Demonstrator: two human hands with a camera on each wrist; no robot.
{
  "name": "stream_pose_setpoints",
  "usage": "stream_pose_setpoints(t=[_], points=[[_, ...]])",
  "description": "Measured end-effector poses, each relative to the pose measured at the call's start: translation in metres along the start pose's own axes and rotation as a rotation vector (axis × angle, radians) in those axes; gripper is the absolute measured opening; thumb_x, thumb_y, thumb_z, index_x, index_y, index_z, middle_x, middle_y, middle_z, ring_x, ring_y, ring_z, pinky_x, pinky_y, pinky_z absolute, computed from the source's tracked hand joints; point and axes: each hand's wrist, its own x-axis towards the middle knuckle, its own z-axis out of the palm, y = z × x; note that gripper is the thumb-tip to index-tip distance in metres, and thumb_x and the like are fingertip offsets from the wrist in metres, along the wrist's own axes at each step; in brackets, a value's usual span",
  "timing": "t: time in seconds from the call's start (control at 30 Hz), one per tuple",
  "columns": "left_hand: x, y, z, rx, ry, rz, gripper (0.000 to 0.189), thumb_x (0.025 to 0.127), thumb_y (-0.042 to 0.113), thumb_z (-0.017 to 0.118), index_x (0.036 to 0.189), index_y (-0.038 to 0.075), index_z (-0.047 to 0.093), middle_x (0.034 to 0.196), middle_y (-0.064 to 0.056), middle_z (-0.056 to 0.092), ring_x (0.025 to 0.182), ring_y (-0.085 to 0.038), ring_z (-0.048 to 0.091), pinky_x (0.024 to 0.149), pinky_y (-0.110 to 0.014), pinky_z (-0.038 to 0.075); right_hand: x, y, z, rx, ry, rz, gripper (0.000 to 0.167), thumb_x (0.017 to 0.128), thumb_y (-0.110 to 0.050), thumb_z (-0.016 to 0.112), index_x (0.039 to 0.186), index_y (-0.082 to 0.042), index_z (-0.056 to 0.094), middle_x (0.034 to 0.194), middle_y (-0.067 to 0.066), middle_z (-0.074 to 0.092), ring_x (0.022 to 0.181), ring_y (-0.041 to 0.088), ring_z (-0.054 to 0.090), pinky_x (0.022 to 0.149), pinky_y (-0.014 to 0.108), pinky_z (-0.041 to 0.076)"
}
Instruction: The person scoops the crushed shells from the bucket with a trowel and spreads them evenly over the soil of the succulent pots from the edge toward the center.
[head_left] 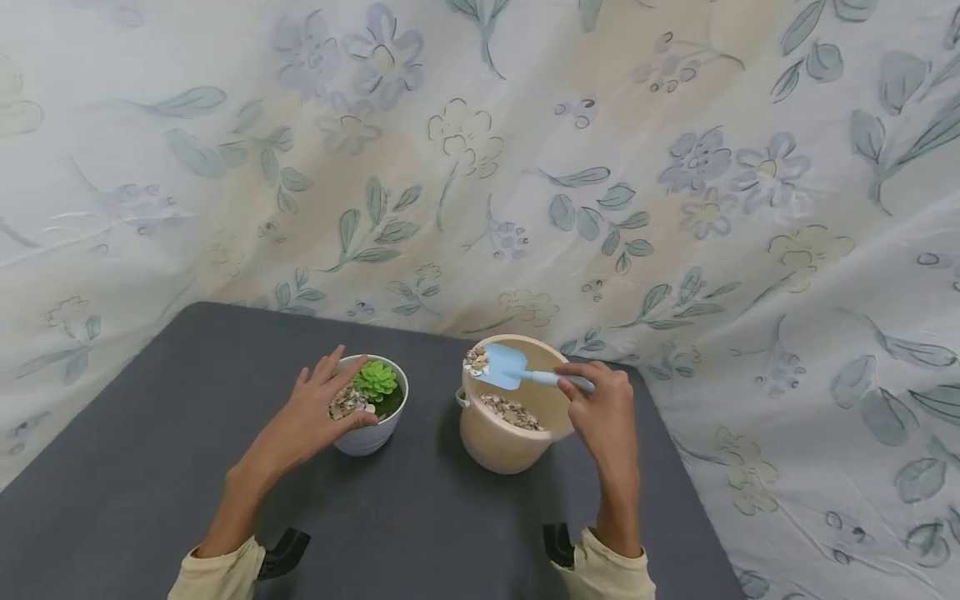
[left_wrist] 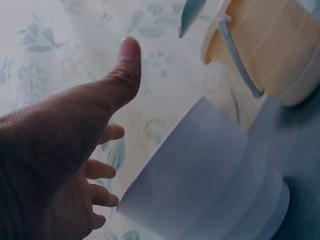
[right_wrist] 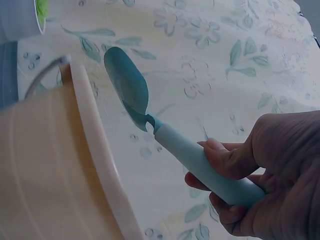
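In the head view my right hand [head_left: 606, 408] grips the handle of a light blue trowel [head_left: 504, 367]. Pebbles [head_left: 477, 361] lie on the trowel's tip, held over the far left rim of a cream bucket [head_left: 498, 446] with more pebbles [head_left: 513, 412] inside. My left hand [head_left: 311, 412], fingers spread, is over the near left side of a white pot [head_left: 367, 440]. That pot holds a green succulent [head_left: 377, 380] and pebbles [head_left: 348, 403]. The left wrist view shows the thumb and fingers [left_wrist: 102, 169] straight and apart beside the pot, holding nothing.
A dark grey table [head_left: 420, 533] carries both containers, the pot left of the bucket. The bucket's handle [left_wrist: 239, 57] hangs down its side. Behind and to the right hangs a floral-patterned cloth [head_left: 480, 208].
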Motion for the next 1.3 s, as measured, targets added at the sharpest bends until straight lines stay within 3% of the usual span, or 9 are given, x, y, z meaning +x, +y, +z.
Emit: stream_pose_setpoints(t=[0.33,0.57,0.7,1.0,1.3], points=[[-0.012,-0.014,-0.006,0.045,0.001,-0.062,0.104,0.085,0.055,0.082,0.164,0.006,0.035,0.170,-0.034,0.020,0.155,-0.058,0.022,0.121,-0.079,0.014,-0.003,-0.024,0.027,0.019,-0.085,-0.047,0.018,0.091,0.000,0.077,0.108,-0.005,0.083,0.108,0.014,0.079,0.094,0.031,0.052,0.080,0.036,0.038],[-0.017,-0.019,-0.006,0.061,-0.004,-0.081,0.107,0.082,0.055,0.084,0.164,0.008,0.034,0.169,-0.035,0.022,0.153,-0.060,0.023,0.120,-0.080,0.016,-0.004,-0.036,0.045,0.049,-0.108,-0.173,0.018,0.085,0.006,0.080,0.101,-0.002,0.083,0.099,0.015,0.078,0.103,0.036,0.068,0.093,0.049,0.053],[-0.018,-0.023,-0.006,0.048,0.002,-0.070,0.106,0.083,0.054,0.084,0.164,0.008,0.034,0.169,-0.035,0.022,0.153,-0.061,0.023,0.120,-0.081,0.015,-0.004,-0.044,0.056,0.077,-0.133,-0.213,0.018,0.085,0.007,0.079,0.100,-0.002,0.083,0.096,0.012,0.078,0.098,0.032,0.069,0.091,0.047,0.055],[-0.017,-0.022,0.000,0.061,0.013,-0.072,0.105,0.083,0.051,0.085,0.164,0.006,0.034,0.168,-0.035,0.025,0.153,-0.059,0.027,0.120,-0.080,0.018,-0.010,-0.061,0.077,0.059,-0.184,-0.285,0.016,0.086,0.007,0.078,0.097,-0.003,0.084,0.092,0.009,0.078,0.086,0.023,0.054,0.082,0.035,0.041],[-0.012,-0.017,0.006,0.087,0.020,-0.062,0.101,0.086,0.048,0.083,0.163,0.004,0.035,0.167,-0.034,0.028,0.153,-0.056,0.032,0.121,-0.078,0.022,-0.015,-0.077,0.088,-0.023,-0.223,-0.339,0.016,0.087,0.005,0.078,0.096,-0.007,0.084,0.090,0.007,0.071,0.088,0.020,0.045,0.077,0.030,0.040]])
